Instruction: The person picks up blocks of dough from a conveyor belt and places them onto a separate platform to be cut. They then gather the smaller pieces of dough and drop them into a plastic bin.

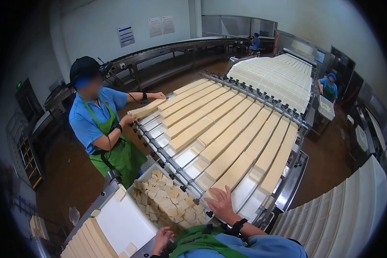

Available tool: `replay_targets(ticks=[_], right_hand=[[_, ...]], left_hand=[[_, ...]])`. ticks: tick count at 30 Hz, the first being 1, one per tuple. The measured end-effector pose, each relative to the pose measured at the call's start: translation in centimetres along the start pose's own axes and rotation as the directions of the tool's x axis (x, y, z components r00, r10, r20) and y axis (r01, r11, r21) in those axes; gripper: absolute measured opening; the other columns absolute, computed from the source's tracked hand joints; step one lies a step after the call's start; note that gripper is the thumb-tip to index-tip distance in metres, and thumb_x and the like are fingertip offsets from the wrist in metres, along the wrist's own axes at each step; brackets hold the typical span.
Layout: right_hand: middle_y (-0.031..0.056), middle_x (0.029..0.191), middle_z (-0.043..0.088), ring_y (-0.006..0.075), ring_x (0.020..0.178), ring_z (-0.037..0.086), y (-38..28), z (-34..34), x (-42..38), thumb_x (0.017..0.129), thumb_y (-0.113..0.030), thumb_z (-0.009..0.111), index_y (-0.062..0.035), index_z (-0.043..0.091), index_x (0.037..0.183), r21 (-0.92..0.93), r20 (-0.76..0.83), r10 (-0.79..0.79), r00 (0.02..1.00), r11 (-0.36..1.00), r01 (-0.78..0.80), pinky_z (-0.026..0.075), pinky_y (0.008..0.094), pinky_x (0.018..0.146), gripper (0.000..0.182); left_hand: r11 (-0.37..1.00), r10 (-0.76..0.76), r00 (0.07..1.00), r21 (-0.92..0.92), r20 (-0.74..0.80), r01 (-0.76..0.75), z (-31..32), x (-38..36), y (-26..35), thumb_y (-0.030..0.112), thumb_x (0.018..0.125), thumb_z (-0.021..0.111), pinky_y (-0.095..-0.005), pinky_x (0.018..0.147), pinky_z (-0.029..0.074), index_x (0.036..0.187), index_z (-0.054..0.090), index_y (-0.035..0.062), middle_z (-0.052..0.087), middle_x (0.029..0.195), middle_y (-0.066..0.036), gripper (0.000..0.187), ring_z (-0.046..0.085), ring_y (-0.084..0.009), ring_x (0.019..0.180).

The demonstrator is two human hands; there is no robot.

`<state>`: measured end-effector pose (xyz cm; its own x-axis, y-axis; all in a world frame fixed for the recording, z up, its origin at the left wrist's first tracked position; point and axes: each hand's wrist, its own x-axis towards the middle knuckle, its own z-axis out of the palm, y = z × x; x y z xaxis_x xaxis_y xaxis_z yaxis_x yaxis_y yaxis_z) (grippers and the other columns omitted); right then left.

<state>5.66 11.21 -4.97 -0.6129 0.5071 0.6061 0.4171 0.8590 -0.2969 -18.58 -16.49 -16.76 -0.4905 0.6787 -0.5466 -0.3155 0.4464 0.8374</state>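
Long pale strips (232,129) lie side by side on the conveyor, between thin metal guides. My right hand (221,204) rests with its fingers spread on the near end of one strip, beside the metal crossbar. Low in the view, my left hand (164,237) is by the edge of a bin (148,173) full of small cut pieces. Its fingers are bent, and whether they hold anything is too small to tell. To its left, more strips (90,241) lie in a row beside a white board (125,215).
A co-worker (94,120) in a green apron holds a strip (146,109) with both hands at the conveyor's left edge. Another person (330,87) stands by a white tray (326,107) at the right. Someone sits farther back. White ridged sheets (335,215) fill the lower right.
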Motion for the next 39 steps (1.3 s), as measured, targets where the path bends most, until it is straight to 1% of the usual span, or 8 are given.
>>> replay_targets(ticks=[2, 5, 8, 10, 21, 29, 33, 39], right_hand=[[0.0066, 0.131, 0.061, 0.0253, 0.13, 0.055, 0.1, 0.2, -0.1, 0.079, -0.017, 0.079, -0.023, 0.078, 0.108, -0.002, -0.005, 0.0, 1.0, 1.0, 0.0, 0.027, 0.0649, 0.119, 0.029], [0.0076, 0.132, 0.061, 0.0265, 0.132, 0.054, 0.2, 0.3, -0.2, 0.082, -0.018, 0.078, -0.0233, 0.078, 0.107, 0.005, 0.011, 0.011, 1.0, 1.0, -0.011, 0.022, 0.0657, 0.121, 0.026], [0.0078, 0.132, 0.061, 0.0266, 0.132, 0.054, -0.2, 0.0, -0.1, 0.082, -0.016, 0.077, -0.0228, 0.078, 0.108, 0.008, 0.018, 0.019, 1.0, 1.0, -0.019, 0.023, 0.0658, 0.12, 0.027], [0.0062, 0.131, 0.061, 0.0246, 0.131, 0.054, -0.2, 0.0, 0.0, 0.079, -0.015, 0.079, -0.021, 0.078, 0.108, -0.007, 0.001, 0.014, 1.0, 1.0, -0.014, 0.027, 0.0651, 0.119, 0.029], [0.0064, 0.132, 0.06, 0.0251, 0.133, 0.052, -0.1, 0.3, -0.1, 0.082, -0.017, 0.078, -0.0216, 0.077, 0.109, -0.054, 0.008, 0.028, 1.0, 0.998, -0.027, 0.027, 0.0672, 0.118, 0.028], [0.0069, 0.135, 0.058, 0.0269, 0.135, 0.05, -0.2, -0.2, 0.1, 0.081, -0.021, 0.08, -0.023, 0.076, 0.112, -0.042, 0.048, 0.061, 0.997, 0.997, -0.059, 0.028, 0.0677, 0.117, 0.031], [0.0076, 0.135, 0.059, 0.0274, 0.134, 0.051, 0.2, 0.7, -0.3, 0.081, -0.019, 0.079, -0.0216, 0.076, 0.112, -0.069, 0.03, 0.051, 0.998, 0.996, -0.049, 0.027, 0.0676, 0.118, 0.031], [0.0089, 0.134, 0.06, 0.0283, 0.134, 0.051, 0.2, 1.1, -0.3, 0.085, -0.015, 0.074, -0.0195, 0.077, 0.111, -0.081, 0.012, 0.039, 0.999, 0.996, -0.038, 0.027, 0.0676, 0.118, 0.026]], left_hand=[[1.0, 0.017, 1.0, -0.008, -0.009, -0.017, 0.1, 0.0, -0.1, 0.003, 0.102, 0.059, -0.0291, 0.085, 0.061, 0.134, 0.055, -0.0059, 0.073, 0.105, -0.016, 0.034, 0.073, -0.0209, 0.092], [1.0, 0.023, 1.0, 0.003, -0.005, -0.023, 0.1, 0.0, 0.0, 0.003, 0.102, 0.059, -0.0294, 0.085, 0.061, 0.134, 0.056, -0.0058, 0.073, 0.104, -0.017, 0.033, 0.073, -0.021, 0.091], [0.999, 0.027, 1.0, 0.021, -0.006, -0.027, 0.0, -0.2, 0.0, 0.002, 0.101, 0.059, -0.0295, 0.084, 0.061, 0.133, 0.056, -0.0057, 0.073, 0.104, -0.017, 0.033, 0.073, -0.0209, 0.091], [1.0, 0.021, 1.0, 0.022, -0.003, -0.021, 0.0, 0.0, 0.0, 0.001, 0.101, 0.059, -0.0295, 0.084, 0.061, 0.133, 0.056, -0.0056, 0.073, 0.104, -0.016, 0.033, 0.073, -0.0208, 0.091], [1.0, 0.01, 1.0, -0.001, -0.009, -0.01, 0.0, -0.1, -0.2, 0.002, 0.101, 0.059, -0.0296, 0.084, 0.061, 0.134, 0.055, -0.0056, 0.072, 0.103, -0.015, 0.034, 0.073, -0.0206, 0.09], [0.998, 0.012, 1.0, 0.059, 0.011, -0.013, 0.0, -0.3, 0.4, 0.004, 0.101, 0.059, -0.0297, 0.085, 0.06, 0.135, 0.055, -0.0054, 0.072, 0.104, -0.014, 0.036, 0.072, -0.0197, 0.092], [1.0, 0.027, 1.0, 0.0, 0.004, -0.027, -0.2, -0.1, -0.7, 0.006, 0.101, 0.059, -0.0293, 0.082, 0.058, 0.135, 0.056, -0.0039, 0.072, 0.103, -0.012, 0.036, 0.071, -0.0175, 0.091], [0.993, 0.042, 0.999, 0.114, 0.008, -0.043, -0.1, 0.1, -0.5, 0.008, 0.101, 0.061, -0.0281, 0.082, 0.055, 0.132, 0.058, -0.0013, 0.071, 0.101, -0.008, 0.033, 0.07, -0.0149, 0.088]])
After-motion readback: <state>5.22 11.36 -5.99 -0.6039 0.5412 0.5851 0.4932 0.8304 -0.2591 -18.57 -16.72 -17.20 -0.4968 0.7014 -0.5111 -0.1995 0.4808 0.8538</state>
